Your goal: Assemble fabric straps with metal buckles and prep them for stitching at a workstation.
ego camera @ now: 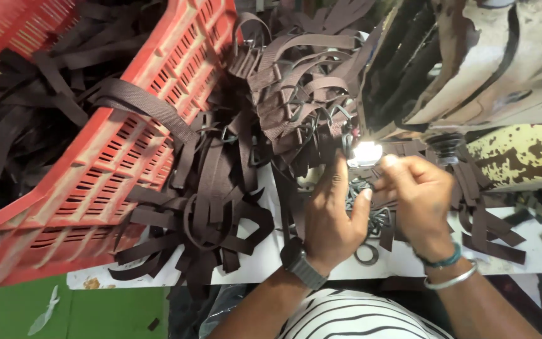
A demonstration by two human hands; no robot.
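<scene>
Both hands [371, 201] pinch woven brown webbing straps [296, 94] beside ribbed red crate [127, 157].

Dark brown webbing straps [221, 182] piled left of the left hand [330, 216]; red slotted crate [127, 150] further left. White tabletop [265, 257] under both hands. Black watch [301, 267] on left wrist; teal band [443, 259] and silver bangle [451, 279] on right wrist. Black-and-white striped shirt [359, 317] below hands. Green floor [95, 311] lower left. Cream machine [528, 75] with yellow rust-spotted part [522, 157] right of the right hand [418, 198].
</scene>
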